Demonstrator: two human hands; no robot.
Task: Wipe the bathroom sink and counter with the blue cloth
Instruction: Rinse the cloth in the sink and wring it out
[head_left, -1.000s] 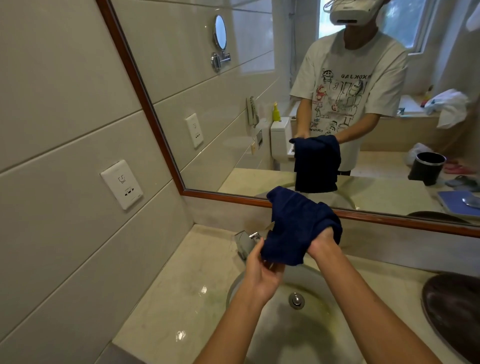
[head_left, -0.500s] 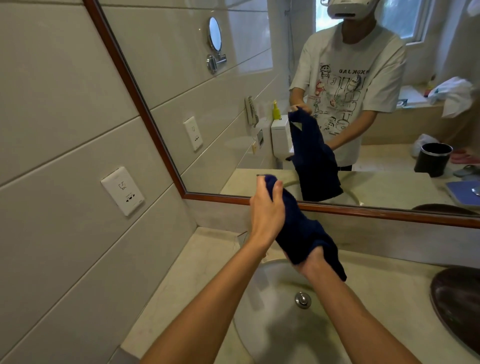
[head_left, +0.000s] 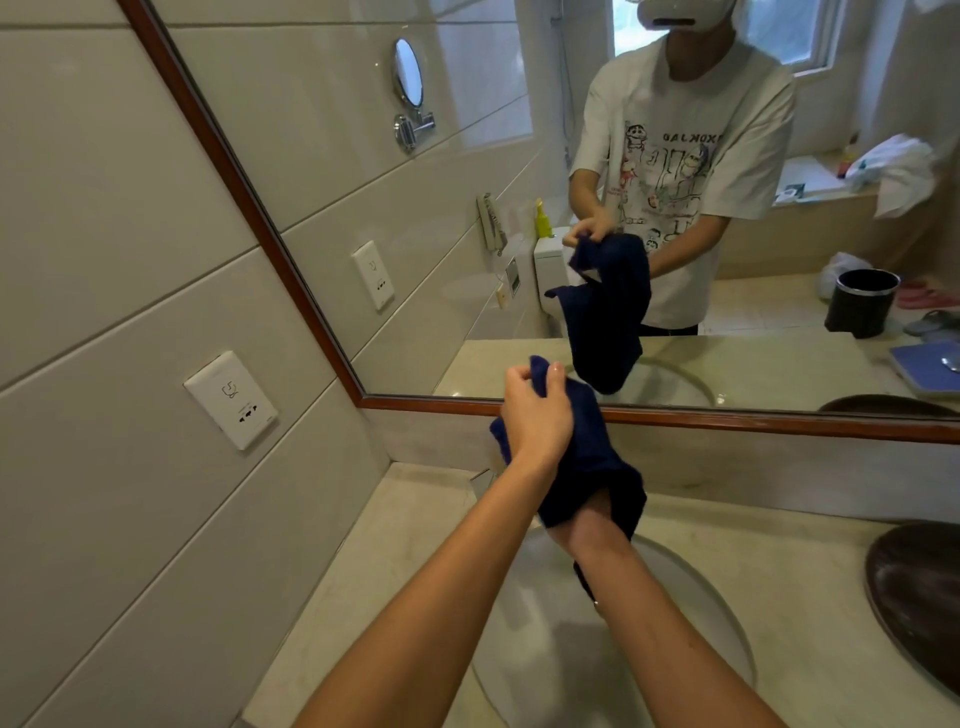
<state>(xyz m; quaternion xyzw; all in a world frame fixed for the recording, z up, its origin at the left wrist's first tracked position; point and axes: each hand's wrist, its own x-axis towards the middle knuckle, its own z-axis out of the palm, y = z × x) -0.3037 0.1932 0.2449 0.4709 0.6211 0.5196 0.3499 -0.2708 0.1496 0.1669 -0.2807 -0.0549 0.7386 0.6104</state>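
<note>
Left hand (head_left: 535, 415) pinches the cloth's (head_left: 587, 457) top above the sink (head_left: 717, 613); right hand (head_left: 582, 525) grasps its lower end.

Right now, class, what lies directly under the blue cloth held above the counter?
Under the blue cloth lies the white sink. The right hand is mostly wrapped in cloth, and the arms cover the drain. The left hand pinches its top.

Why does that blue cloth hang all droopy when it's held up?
The blue cloth is probably soft and floppy: it bunches where the left hand pinches its top and drapes over the right hand. It likely weighs little, since fingertips alone lift it. It should not slip much, being fuzzy-looking.
</note>
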